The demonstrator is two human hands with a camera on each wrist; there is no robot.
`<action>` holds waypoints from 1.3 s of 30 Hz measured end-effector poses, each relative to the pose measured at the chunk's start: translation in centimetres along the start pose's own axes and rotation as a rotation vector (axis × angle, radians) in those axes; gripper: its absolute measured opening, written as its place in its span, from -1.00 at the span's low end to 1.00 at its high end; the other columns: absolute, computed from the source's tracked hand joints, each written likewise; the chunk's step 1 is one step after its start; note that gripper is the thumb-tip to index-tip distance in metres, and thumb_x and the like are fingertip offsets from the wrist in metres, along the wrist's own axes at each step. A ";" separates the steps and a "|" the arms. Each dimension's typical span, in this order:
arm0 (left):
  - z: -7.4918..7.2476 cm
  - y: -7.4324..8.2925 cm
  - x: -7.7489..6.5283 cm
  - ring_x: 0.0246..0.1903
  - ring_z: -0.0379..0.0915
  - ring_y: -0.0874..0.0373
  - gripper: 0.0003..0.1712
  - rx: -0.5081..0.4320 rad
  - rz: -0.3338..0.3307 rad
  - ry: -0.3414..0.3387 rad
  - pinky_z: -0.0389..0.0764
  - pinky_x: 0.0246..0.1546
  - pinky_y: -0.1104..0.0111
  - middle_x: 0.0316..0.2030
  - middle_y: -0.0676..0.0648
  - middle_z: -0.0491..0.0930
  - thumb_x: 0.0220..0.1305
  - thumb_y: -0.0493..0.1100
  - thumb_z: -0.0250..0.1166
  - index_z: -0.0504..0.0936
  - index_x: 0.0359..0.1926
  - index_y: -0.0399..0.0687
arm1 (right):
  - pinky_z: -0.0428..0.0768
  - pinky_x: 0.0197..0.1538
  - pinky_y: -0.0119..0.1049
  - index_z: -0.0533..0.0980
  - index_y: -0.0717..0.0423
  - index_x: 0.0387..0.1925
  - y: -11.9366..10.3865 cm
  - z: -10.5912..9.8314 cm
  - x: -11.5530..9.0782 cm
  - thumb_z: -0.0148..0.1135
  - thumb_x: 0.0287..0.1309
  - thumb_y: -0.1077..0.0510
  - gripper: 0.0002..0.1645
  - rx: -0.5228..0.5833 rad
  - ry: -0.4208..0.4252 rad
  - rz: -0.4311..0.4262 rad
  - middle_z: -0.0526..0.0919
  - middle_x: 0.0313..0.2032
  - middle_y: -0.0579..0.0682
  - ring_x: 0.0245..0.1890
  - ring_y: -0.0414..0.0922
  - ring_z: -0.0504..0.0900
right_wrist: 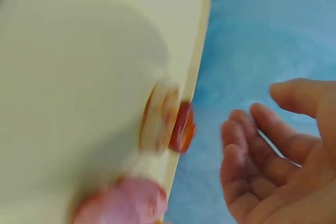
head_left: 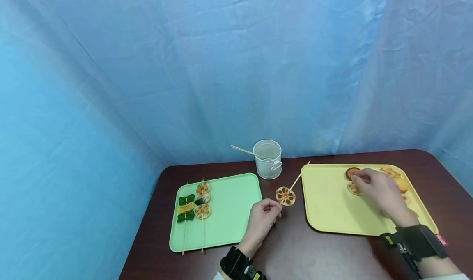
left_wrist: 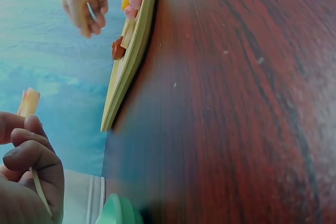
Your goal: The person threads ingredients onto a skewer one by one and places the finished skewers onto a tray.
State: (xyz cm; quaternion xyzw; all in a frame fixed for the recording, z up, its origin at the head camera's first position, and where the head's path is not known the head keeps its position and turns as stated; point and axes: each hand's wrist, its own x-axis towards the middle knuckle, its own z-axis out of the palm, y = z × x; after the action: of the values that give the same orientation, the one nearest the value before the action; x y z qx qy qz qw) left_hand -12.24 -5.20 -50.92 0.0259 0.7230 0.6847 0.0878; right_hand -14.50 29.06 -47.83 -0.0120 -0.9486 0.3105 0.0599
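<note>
My left hand [head_left: 261,222] pinches a bamboo skewer [head_left: 300,175] over the table between the two trays. A lotus root slice [head_left: 285,196] is threaded on that skewer, just beyond the fingertips. In the left wrist view, the skewer's lower end [left_wrist: 40,192] shows beside the curled fingers. My right hand [head_left: 382,193] hovers over the yellow tray [head_left: 325,202]. In the right wrist view its thumb and fingers stand apart with nothing between them. Nearest to it are a brown round slice [head_left: 350,173] and another lotus root slice [head_left: 354,189].
On the green tray [head_left: 233,214] at left lie two loaded skewers: one with green and yellow pieces [head_left: 186,208], one with lotus root slices [head_left: 203,211]. A white bucket [head_left: 268,167] holding thin sticks [head_left: 242,150] stands behind. Pink pieces [right_wrist: 126,203] lie on the yellow tray.
</note>
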 end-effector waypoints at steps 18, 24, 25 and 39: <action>-0.2 -0.3 -0.1 -0.62 0.35 0.19 -0.79 0.020 0.003 -0.003 0.39 -0.61 0.44 -0.54 -0.04 0.62 0.34 -0.23 0.33 0.69 -0.25 -0.36 | 0.19 -0.53 -0.20 0.49 0.20 -0.37 2.2 0.8 0.5 0.24 0.39 -0.05 -0.62 -0.293 -0.117 -0.072 0.33 -0.63 -0.05 -0.62 -0.08 0.32; -0.2 -0.2 -0.2 -0.63 0.34 0.19 -0.81 0.015 0.003 0.003 0.38 -0.62 0.44 -0.54 -0.03 0.61 0.33 -0.24 0.33 0.69 -0.25 -0.36 | 0.38 -0.48 -0.01 0.53 0.38 -0.22 2.4 0.9 0.6 0.39 0.26 -0.02 -0.53 -0.290 -0.084 -0.081 0.47 -0.50 0.13 -0.49 0.10 0.48; -0.2 -0.1 -0.2 -0.63 0.34 0.19 -0.81 0.014 0.004 0.004 0.38 -0.62 0.44 -0.54 -0.03 0.61 0.33 -0.24 0.33 0.69 -0.26 -0.36 | 0.39 -0.46 0.01 0.53 0.39 -0.20 2.4 0.9 0.5 0.40 0.24 -0.02 -0.51 -0.283 -0.081 -0.076 0.48 -0.47 0.17 -0.46 0.13 0.49; -0.2 -0.1 -0.3 -0.63 0.32 0.21 -0.84 0.011 -0.012 0.017 0.35 -0.64 0.45 -0.55 -0.01 0.60 0.30 -0.26 0.34 0.69 -0.27 -0.34 | 0.17 -0.46 -0.28 0.56 0.12 -0.31 1.5 2.0 -0.9 0.30 0.40 -0.10 -0.63 -0.073 -0.031 -0.024 0.42 -0.55 -0.10 -0.56 -0.15 0.31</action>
State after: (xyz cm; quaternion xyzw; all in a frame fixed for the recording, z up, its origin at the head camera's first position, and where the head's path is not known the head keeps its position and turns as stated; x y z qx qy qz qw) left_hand -11.94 -5.44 -50.94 0.0164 0.7278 0.6803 0.0855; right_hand -13.82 29.06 -50.40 0.0018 -0.9602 0.2752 0.0484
